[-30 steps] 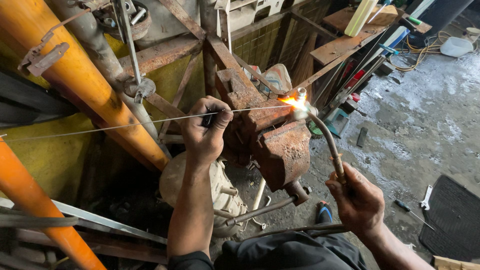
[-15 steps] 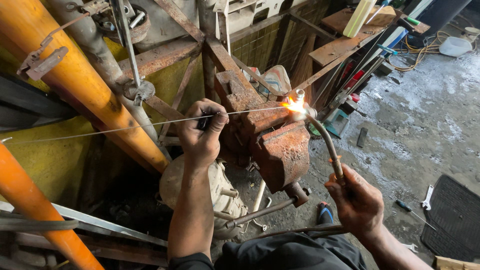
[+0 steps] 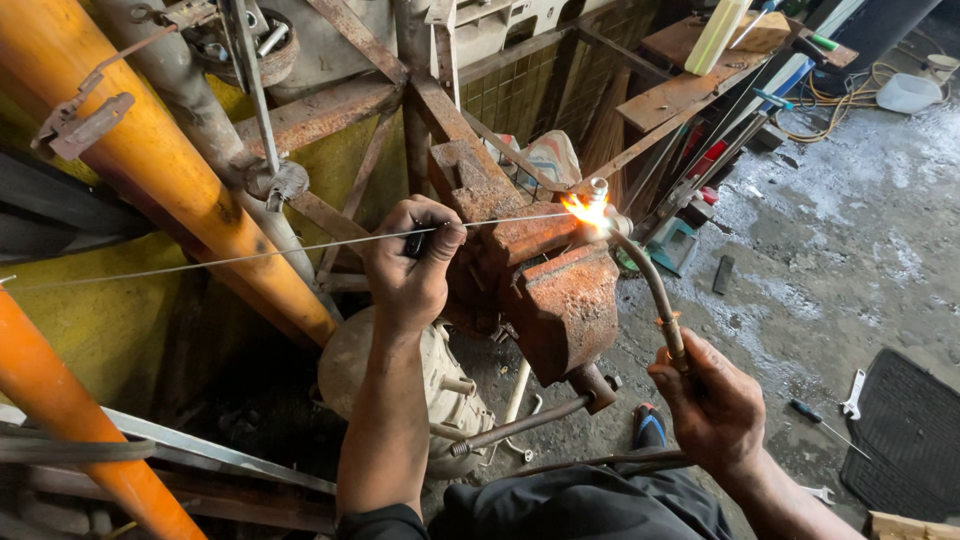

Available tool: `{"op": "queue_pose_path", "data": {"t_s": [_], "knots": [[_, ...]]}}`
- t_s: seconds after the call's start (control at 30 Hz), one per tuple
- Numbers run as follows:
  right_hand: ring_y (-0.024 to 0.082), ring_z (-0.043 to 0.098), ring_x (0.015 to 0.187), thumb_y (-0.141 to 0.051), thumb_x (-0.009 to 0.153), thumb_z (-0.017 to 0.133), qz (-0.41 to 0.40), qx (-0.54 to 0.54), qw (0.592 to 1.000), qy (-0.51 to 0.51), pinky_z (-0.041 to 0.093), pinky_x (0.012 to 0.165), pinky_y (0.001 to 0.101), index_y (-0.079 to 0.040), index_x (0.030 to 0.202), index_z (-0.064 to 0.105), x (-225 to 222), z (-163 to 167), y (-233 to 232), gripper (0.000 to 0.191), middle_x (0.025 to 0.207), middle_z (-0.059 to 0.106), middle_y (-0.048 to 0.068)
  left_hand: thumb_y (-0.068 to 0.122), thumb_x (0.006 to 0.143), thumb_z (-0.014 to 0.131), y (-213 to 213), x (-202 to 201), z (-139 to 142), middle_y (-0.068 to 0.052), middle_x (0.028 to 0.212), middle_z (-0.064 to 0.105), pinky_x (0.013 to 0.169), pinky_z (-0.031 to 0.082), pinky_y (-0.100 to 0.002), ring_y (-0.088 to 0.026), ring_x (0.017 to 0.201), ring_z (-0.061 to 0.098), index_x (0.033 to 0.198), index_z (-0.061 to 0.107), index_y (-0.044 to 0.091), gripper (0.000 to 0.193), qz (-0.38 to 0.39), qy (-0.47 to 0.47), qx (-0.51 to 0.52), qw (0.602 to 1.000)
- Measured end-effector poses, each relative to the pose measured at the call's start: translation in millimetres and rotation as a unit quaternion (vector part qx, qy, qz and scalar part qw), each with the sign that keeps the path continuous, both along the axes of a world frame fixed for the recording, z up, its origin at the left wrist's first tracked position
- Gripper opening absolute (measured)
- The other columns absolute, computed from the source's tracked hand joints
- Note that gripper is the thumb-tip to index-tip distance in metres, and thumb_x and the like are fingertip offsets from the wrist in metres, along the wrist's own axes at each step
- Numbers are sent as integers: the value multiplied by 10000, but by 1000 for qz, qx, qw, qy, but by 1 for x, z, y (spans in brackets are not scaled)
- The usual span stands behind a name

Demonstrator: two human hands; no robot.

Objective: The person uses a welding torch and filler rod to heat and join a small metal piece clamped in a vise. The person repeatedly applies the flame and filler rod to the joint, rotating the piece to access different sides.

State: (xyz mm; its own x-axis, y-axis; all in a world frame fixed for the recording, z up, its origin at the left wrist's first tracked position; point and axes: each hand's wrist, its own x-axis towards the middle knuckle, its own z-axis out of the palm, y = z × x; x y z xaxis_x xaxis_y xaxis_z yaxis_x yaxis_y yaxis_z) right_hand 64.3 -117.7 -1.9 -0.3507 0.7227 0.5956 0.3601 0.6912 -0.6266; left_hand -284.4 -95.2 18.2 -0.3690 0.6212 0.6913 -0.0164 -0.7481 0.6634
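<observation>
Head view: my left hand (image 3: 415,265) pinches a thin wire (image 3: 230,258) reaching to the flame (image 3: 588,210) above the rusty vise (image 3: 560,300). My right hand (image 3: 715,405) grips the torch (image 3: 655,290) below it. Beyond, a pale yellow box (image 3: 722,32) stands on a bench (image 3: 690,85).

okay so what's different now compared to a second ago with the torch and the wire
Almost nothing. The right hand holds the torch as before, its flame still at the piece in the rusty vise. The left hand keeps pinching the thin wire, tip still at the flame. Nothing was picked up or let go.
</observation>
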Motion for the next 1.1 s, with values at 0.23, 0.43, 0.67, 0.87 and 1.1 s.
{"op": "queue_pose_path", "data": {"t_s": [0.23, 0.43, 0.67, 0.87, 1.1], "knots": [[97, 676, 825, -30, 906, 737, -27, -5, 1000, -9, 559, 703, 229, 23, 1377, 590, -2, 1, -2, 497, 981, 735, 89, 108, 1028, 717, -1, 0, 0, -2, 900, 623, 712, 444, -221, -65, 776, 528, 970, 625, 38, 129, -1, -1, -1, 1000], [91, 659, 809, -18, 910, 728, -45, -12, 999, -16, 545, 702, 229, 34, 1367, 599, -4, 3, -4, 477, 964, 725, 82, 89, 1029, 717, -2, 0, 1, -9, 899, 626, 724, 449, -227, -71, 786, 537, 958, 624, 29, 132, 8, 10, -1, 1000], [93, 650, 818, -20, 912, 729, -42, -20, 999, -1, 541, 707, 225, 38, 1369, 599, -5, 3, -4, 478, 971, 719, 79, 101, 1034, 718, -2, -3, -1, -14, 906, 627, 728, 453, -229, -73, 790, 541, 967, 617, 32, 139, 3, -6, 9, 1000], [104, 687, 847, -34, 916, 728, -42, 10, 999, -17, 562, 740, 234, 42, 1366, 587, -5, 3, -3, 478, 986, 732, 86, 143, 1040, 703, -6, -15, -6, -28, 944, 648, 764, 510, -251, -97, 831, 609, 987, 623, 41, 140, 74, -6, 22, 997], [93, 675, 812, -38, 905, 736, -46, 9, 999, -22, 554, 694, 229, 36, 1361, 597, -7, 3, -2, 482, 977, 732, 88, 108, 1038, 713, -9, -20, -13, -57, 966, 653, 798, 512, -265, -120, 849, 613, 1003, 613, 28, 133, 76, -36, 32, 996]]}}
